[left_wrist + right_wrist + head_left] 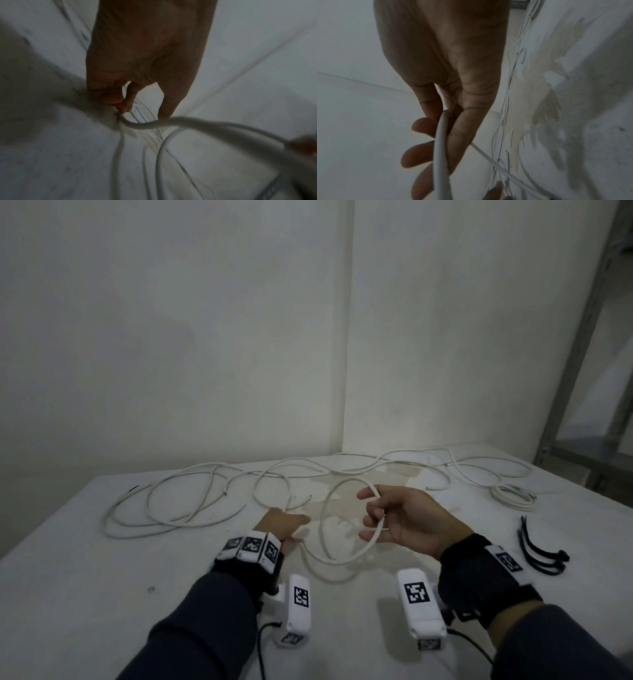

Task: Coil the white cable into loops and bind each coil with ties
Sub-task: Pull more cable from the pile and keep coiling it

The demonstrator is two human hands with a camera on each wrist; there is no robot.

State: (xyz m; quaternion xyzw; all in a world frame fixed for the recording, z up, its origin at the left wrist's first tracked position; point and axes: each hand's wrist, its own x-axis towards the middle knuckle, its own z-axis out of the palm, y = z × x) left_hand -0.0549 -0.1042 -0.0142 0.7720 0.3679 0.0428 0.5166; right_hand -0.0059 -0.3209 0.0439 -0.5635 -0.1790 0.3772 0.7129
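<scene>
Head camera, from my remote station: I am watching the right hand (407, 522) holding a raised loop of the white cable (329, 522) above the table (85, 542), its fingers (371, 510) curling around the strand while the palm is facing left. The left hand (284, 523) is sitting low, just beside that loop, pinching the same cable between thumb and fingertips close to the tabletop. The two hands are working near each other but are not touching, with the loop standing between them. The rest of the cable is sprawling in loose curves across the far half of the table, from the left side to the right corner, where a small wound coil (513, 496) is lying flat. A bunch of black ties (541, 546) is lying on the table to the right of the right hand, well apart from the loop. In the left wrist view I am seeing the left hand (145, 56) nipping the cable (188, 121) at its fingertips, the strand sweeping off to the right; the picture is blurring. In the right wrist view the cable (441, 148) is running along the right hand's (447, 60) curled fingers (419, 155), and a stained patch (546, 108) is showing on the table surface behind.
</scene>
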